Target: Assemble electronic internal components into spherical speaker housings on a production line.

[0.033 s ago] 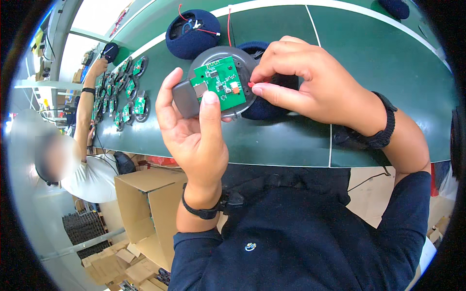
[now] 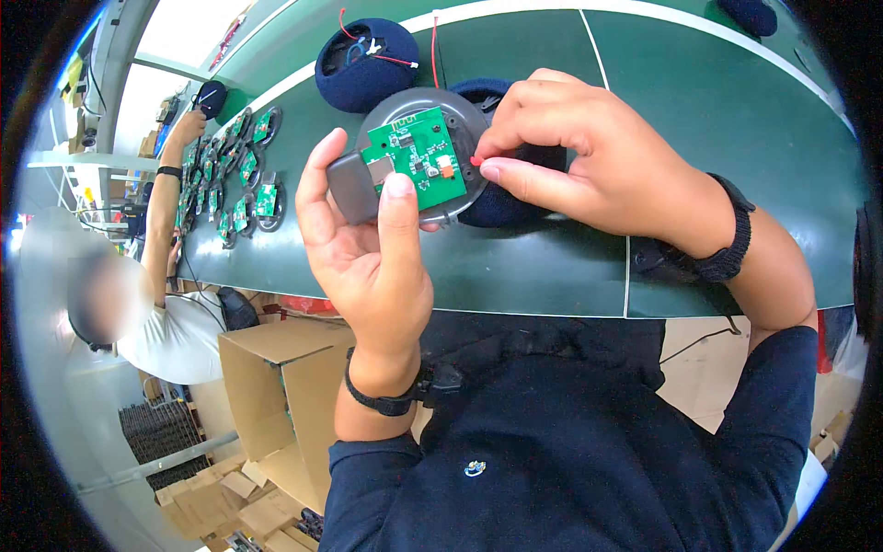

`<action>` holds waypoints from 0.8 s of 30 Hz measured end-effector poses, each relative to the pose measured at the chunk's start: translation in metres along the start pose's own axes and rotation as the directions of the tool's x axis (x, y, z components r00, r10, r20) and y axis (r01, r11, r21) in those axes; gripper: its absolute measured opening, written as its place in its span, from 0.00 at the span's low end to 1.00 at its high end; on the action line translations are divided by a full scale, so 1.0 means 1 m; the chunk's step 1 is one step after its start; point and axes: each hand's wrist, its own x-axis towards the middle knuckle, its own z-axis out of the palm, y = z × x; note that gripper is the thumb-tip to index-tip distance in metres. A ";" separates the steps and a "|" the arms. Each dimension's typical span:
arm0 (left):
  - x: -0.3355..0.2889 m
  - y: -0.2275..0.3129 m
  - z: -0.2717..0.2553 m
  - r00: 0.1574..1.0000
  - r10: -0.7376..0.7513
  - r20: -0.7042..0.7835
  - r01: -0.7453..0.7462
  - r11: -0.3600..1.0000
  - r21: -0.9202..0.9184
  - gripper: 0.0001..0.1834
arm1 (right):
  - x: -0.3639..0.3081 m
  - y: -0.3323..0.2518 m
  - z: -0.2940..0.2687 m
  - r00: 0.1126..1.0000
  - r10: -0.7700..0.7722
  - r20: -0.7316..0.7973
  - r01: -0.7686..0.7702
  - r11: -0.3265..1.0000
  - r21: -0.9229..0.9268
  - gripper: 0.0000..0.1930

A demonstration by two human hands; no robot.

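Note:
My left hand grips a round grey plastic base by its dark tab, the thumb lying on the edge of a green circuit board. The board sits on the base, tilted, with small white and orange connectors near its right side. Thumb and forefinger of my right hand pinch a small red wire end just right of the board. Behind the base and under my right hand is a dark blue fabric-covered shell, partly hidden.
Another dark blue shell with red and white wires rests at the back of the green table. Several boards on grey bases are grouped at left, near a co-worker's arm. An open cardboard box stands below the table's edge.

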 end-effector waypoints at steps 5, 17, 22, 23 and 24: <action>-0.002 0.009 0.002 1.000 -0.009 -0.002 0.009 0.998 0.064 0.28 | -0.002 -0.003 -0.005 0.998 -0.024 0.061 0.025 1.000 -0.016 0.06; -0.008 0.008 0.018 0.996 0.086 0.001 -0.085 0.980 0.178 0.32 | -0.007 -0.008 -0.005 0.998 0.010 -0.055 -0.014 0.997 -0.070 0.05; -0.008 0.008 0.023 0.990 0.138 0.014 -0.138 0.971 0.195 0.33 | -0.001 -0.021 -0.018 0.998 0.025 0.054 -0.012 0.975 -0.222 0.04; -0.008 0.007 0.023 0.988 0.153 0.026 -0.155 0.966 0.206 0.33 | 0.000 -0.021 -0.019 0.998 0.025 0.051 -0.013 0.975 -0.221 0.04; -0.008 0.007 0.022 0.985 0.169 0.037 -0.173 0.961 0.217 0.33 | 0.000 -0.023 -0.019 0.998 0.011 0.055 0.003 0.967 -0.253 0.04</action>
